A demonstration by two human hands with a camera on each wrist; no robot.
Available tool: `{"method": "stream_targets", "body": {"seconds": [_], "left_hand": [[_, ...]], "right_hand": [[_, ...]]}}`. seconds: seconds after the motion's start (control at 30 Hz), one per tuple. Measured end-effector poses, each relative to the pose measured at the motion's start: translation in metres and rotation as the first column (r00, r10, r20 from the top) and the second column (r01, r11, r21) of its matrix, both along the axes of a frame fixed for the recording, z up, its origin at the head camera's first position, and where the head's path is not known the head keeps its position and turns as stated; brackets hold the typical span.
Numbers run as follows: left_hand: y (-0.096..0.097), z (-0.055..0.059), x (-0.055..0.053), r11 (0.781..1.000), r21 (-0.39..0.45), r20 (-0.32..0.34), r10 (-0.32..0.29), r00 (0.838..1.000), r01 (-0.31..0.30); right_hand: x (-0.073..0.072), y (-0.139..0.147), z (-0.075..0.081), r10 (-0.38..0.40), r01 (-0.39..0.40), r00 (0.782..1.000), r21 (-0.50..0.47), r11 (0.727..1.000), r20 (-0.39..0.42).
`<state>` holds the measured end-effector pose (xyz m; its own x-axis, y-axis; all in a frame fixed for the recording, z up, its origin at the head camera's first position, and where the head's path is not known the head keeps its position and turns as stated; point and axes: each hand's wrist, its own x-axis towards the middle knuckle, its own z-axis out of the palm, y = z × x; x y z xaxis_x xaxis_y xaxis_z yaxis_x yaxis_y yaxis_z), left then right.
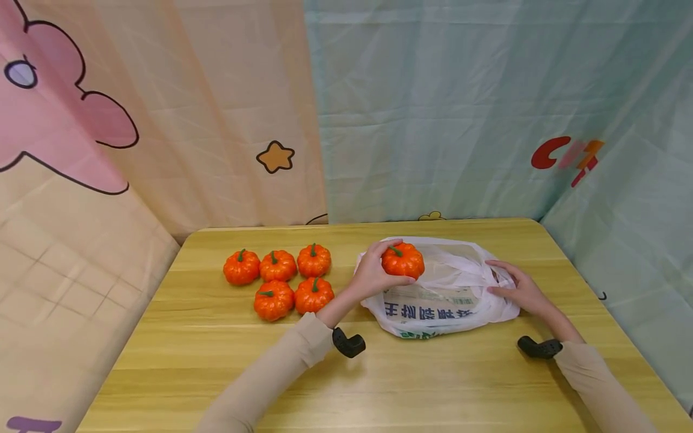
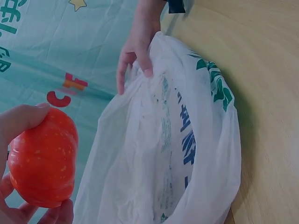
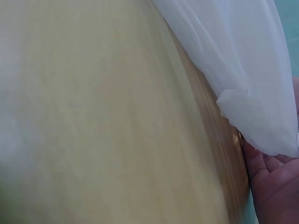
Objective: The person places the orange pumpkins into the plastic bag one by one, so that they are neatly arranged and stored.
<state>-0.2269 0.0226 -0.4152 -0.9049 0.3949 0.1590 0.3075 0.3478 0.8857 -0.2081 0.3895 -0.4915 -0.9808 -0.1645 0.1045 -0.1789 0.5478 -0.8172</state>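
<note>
Pumpkin (image 2: pixel 43 158) gripped by L hand (image 2: pixel 14 140) | wrist view: bag (image 2: pixel 187 140) mouth open | R hand (image 1: pixel 520 288) pinches bag rim

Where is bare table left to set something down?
The front strip of the table between the two sleeves is bare, as is the far edge behind the five pumpkins. Crowded: the bag with both hands, left hand holding a pumpkin.

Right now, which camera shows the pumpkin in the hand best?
The head view: the whole pumpkin, green stem included, sits in the left hand over the white bag. The left wrist view shows its side close up; the right wrist view shows none of it.
</note>
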Motion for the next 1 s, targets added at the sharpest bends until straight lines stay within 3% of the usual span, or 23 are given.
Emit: {"method": "stream_targets", "body": {"seconds": [0.37,0.73,1.0], "left_hand": [[0.044,-0.011,-0.005,1.000,0.007,0.032,0.027,0.999,-0.027],[0.085,-0.031,-0.009,0.992,-0.037,0.013,0.125,0.992,-0.125],[0.105,-0.037,-0.014,0.992,-0.038,0.006,0.119,0.993,-0.119]], "right_hand": [[0.001,-0.002,0.003,0.005,-0.005,1.000,-0.002,1.000,-0.002],[0.001,-0.004,0.001,0.012,-0.012,1.000,-0.016,1.000,0.008],[0.001,-0.003,0.003,0.003,-0.003,1.000,-0.022,1.000,0.014]]}}
